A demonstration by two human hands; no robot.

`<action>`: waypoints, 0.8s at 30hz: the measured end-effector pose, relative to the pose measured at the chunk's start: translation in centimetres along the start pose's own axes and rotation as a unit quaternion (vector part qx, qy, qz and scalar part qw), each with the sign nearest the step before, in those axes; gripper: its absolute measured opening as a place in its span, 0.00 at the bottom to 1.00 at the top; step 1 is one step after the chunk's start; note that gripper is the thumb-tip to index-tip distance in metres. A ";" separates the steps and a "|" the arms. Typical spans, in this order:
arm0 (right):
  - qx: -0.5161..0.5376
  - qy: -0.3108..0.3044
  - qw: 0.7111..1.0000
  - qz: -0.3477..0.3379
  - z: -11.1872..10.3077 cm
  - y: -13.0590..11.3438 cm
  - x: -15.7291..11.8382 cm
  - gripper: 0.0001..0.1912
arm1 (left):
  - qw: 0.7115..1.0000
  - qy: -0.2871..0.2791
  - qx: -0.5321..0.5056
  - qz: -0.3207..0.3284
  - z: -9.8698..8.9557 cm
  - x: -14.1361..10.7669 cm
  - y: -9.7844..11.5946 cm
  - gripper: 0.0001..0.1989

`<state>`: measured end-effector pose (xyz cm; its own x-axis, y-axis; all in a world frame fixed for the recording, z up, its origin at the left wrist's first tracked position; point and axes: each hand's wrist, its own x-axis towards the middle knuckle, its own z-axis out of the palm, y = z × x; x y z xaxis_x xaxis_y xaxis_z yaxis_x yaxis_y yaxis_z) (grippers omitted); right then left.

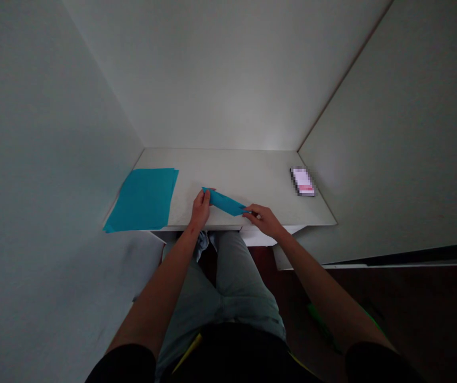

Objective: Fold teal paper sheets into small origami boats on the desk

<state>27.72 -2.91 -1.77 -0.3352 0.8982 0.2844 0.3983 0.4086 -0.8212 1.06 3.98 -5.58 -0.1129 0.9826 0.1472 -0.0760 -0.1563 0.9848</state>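
A narrow strip of folded blue paper [225,202] stretches between my two hands, just above the white desk. My left hand [201,207] is closed on its left end, thumb on top. At the pointed right end, my right hand [261,218] pinches the paper between thumb and fingers. The strip slants down toward the right. To the left of my hands lies a stack of flat blue paper sheets [144,199], its edges slightly uneven.
The white desk [236,165] is set between walls on the left, back and right. A phone [303,182] with a blurred-out screen lies at its right side. My legs stand against the desk's front edge, above a dark reddish floor [266,266].
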 end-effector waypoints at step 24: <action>-0.093 0.221 0.946 0.218 -9.5 11.0 12.3 0.35 | 0.998 -0.044 0.040 -0.022 0.5 -0.9 1.3 0.29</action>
<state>36.09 14.20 -2.65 0.2693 0.9510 0.1519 0.5740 -0.0319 -0.8182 1.59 2.94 -4.38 -0.0244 0.9939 0.1079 0.0002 -0.1080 0.9942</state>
